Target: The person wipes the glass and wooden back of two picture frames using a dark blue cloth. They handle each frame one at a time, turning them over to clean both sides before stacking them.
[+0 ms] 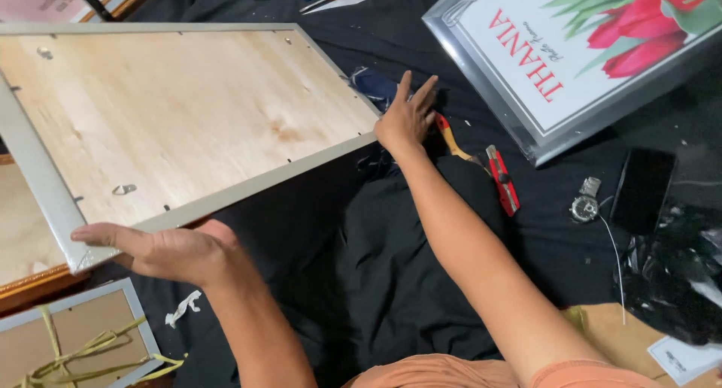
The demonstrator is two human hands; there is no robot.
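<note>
A large picture frame (173,117) lies face down in front of me, showing its plywood back and a pale grey border. My left hand (162,249) grips its near left corner, fingers wrapped over the edge. At the frame's right corner my right hand (408,117) presses flat against the edge, fingers spread. Small metal hangers and tabs sit on the wooden back.
A red utility knife (502,179) and a yellow-handled tool (451,138) lie just right of my right hand on black cloth. A framed tulip print (571,57) leans at top right. A black phone (641,189), a small metal piece (585,206), and a smaller frame with yellow string (75,343) are nearby.
</note>
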